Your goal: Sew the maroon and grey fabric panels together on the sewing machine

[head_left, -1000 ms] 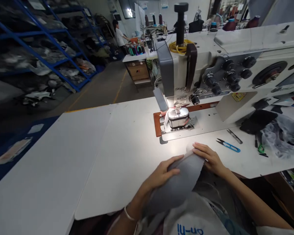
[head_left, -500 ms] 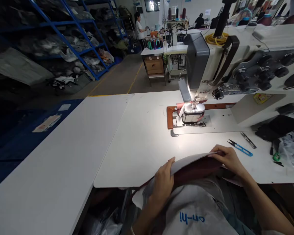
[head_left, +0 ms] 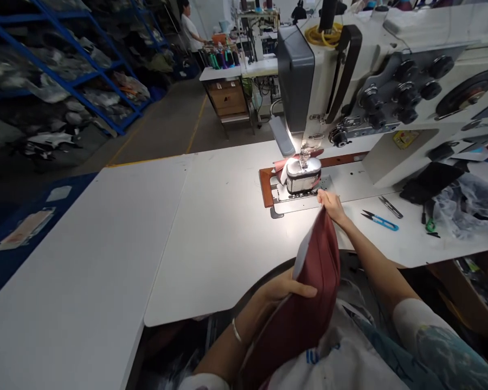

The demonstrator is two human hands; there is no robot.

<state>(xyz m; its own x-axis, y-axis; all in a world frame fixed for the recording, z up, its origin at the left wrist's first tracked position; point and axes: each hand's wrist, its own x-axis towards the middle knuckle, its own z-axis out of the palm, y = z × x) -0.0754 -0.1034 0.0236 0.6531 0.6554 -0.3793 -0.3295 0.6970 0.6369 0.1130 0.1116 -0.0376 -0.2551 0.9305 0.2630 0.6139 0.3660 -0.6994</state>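
Observation:
A dark red piece of material [head_left: 319, 260] with a pale grey underside stretches from my lap up toward the sewing machine [head_left: 303, 92]. My right hand [head_left: 331, 206] pinches its upper tip just in front of the machine's raised bed. Lower down, my left hand [head_left: 287, 287] grips the left edge, thumb on the red face and fingers hidden behind. Under the needle, a smaller reddish and white piece [head_left: 282, 169] lies at the left of the lit metal post [head_left: 303, 176].
Blue thread snips [head_left: 380, 221] and grey snips [head_left: 391, 207] lie right of my right hand. Beyond them is crumpled clear plastic [head_left: 467, 206]. Blue shelves [head_left: 81, 78] stand at the back left; a person in white [head_left: 191, 32] stands in the background.
My right hand has moved up toward the machine, pulling the material's tip with it. The red face is now turned up and my left hand holds it lower. The view has shifted right.

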